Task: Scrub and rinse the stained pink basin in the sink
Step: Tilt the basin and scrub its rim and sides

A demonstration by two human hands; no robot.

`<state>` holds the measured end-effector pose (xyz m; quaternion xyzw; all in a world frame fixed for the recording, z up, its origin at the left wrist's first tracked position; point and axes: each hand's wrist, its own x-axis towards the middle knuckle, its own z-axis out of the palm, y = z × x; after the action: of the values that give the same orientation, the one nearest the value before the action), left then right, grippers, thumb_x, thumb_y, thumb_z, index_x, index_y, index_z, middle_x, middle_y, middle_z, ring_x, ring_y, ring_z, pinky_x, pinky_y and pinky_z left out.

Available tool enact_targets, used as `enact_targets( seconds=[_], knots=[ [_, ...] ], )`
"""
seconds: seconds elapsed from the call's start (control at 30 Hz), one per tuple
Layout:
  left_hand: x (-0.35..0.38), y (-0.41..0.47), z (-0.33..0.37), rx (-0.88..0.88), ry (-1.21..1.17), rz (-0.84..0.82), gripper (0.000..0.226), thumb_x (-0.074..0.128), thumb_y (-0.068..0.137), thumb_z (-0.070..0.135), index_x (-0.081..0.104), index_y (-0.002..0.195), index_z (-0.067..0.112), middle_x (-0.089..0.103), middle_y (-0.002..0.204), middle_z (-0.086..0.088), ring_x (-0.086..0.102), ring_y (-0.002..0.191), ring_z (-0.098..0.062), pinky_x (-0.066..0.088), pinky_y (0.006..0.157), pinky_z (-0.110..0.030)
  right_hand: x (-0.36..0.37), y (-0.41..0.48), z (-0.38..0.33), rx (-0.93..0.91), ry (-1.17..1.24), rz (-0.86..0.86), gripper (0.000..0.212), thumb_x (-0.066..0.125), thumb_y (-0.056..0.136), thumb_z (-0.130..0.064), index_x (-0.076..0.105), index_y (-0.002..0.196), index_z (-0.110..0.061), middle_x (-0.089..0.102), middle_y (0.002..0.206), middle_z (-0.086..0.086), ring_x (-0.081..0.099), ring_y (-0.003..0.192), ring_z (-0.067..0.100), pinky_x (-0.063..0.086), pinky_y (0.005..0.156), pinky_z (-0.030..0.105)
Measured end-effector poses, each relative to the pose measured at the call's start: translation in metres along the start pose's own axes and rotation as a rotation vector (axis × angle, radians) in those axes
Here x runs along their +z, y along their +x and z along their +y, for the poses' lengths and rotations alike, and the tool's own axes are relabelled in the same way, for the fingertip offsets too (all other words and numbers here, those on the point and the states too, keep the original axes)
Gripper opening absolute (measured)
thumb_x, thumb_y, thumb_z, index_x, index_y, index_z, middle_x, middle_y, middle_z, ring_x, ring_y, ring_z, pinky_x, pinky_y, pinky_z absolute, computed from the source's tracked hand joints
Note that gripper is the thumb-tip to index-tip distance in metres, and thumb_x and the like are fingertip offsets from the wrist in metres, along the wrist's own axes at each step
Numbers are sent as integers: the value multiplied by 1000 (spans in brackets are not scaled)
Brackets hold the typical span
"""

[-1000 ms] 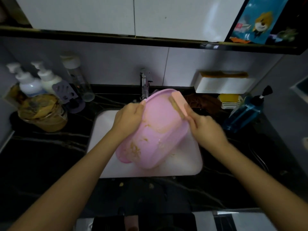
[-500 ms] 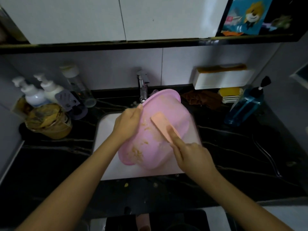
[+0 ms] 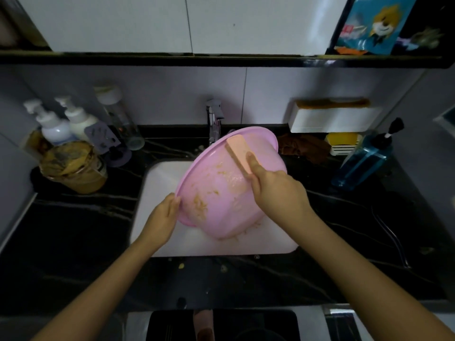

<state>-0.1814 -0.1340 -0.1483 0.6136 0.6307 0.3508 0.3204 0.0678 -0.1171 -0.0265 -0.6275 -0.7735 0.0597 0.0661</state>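
Note:
A pink basin (image 3: 221, 193) stands tilted on its edge in the white sink (image 3: 160, 178), its inside facing me and smeared with yellowish stains. My left hand (image 3: 162, 219) grips the basin's lower left rim. My right hand (image 3: 273, 190) holds a peach sponge (image 3: 240, 153) and presses it against the upper inside wall of the basin, index finger stretched along it. The chrome tap (image 3: 213, 121) rises just behind the basin; I see no water running.
Pump bottles (image 3: 53, 124), a clear bottle (image 3: 120, 119) and a crumpled brown container (image 3: 73, 166) crowd the left counter. A blue dispenser (image 3: 364, 158), yellow sponge (image 3: 343, 141), brown cloth (image 3: 305, 146) and white wall holder (image 3: 332, 119) sit right. Crumbs lie on the black front counter (image 3: 221, 279).
My left hand slid from the basin's upper rim down to its lower left rim. The basin turned more open toward me, and the sponge moved up to the upper inside wall.

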Motion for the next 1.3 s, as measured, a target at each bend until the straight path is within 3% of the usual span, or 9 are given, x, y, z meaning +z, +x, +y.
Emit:
enact_targets(
  seconds=[0.27,0.37,0.5,0.63,0.8,0.97,1.03,1.13,1.3],
  knots=[
    [-4,25,53,155,-9,149,36,27,87,50,46,68,26,50,64,6,47,62,-3,38,66,-32,-6,32,40,162,232,-88,45,34,99,-31,35,144,-29,65,106,14,61,93,31,50,74,39],
    [2,35,75,188,112,136,42,21,88,50,48,73,21,52,67,-1,52,71,-26,40,68,-37,-3,20,29,128,330,-75,46,37,99,-31,34,144,-30,65,106,15,61,94,32,49,74,37],
    [4,42,81,147,181,121,34,23,89,43,43,70,24,48,65,0,54,75,-34,41,69,-41,5,-17,16,-107,153,-104,50,34,99,-37,21,146,-44,66,99,15,62,92,35,40,64,35],
    [9,46,87,176,209,102,43,22,90,45,46,72,14,54,69,-6,55,76,-36,41,70,-42,4,20,52,210,280,-54,46,36,98,-31,35,144,-32,67,101,16,63,89,34,51,70,39],
    [-2,53,72,171,165,127,40,22,90,53,37,62,27,46,61,5,50,69,-30,40,68,-42,18,-32,26,-99,208,-44,51,39,98,-33,23,146,-41,65,84,19,62,77,37,35,56,35],
    [5,55,78,187,170,103,37,24,92,47,37,62,29,47,64,1,49,69,-29,39,67,-39,15,11,55,161,332,-8,48,39,98,-25,34,145,-29,68,92,18,64,81,34,47,60,35],
    [3,59,80,169,189,89,37,24,91,46,37,62,27,48,64,1,49,69,-28,40,67,-40,21,-4,29,62,339,-11,50,39,98,-26,28,147,-33,67,92,19,63,82,37,39,59,34],
    [-3,63,74,163,166,84,39,24,91,46,36,61,26,44,61,7,46,66,-26,40,67,-40,27,-40,21,-218,153,34,51,35,97,-37,22,146,-42,64,68,11,61,59,30,33,47,29],
    [9,66,88,186,219,42,40,22,92,48,36,60,26,48,65,0,49,68,-28,33,61,-34,14,10,41,146,282,30,49,34,99,-31,25,147,-33,66,91,17,61,69,30,46,57,36]
  ],
)
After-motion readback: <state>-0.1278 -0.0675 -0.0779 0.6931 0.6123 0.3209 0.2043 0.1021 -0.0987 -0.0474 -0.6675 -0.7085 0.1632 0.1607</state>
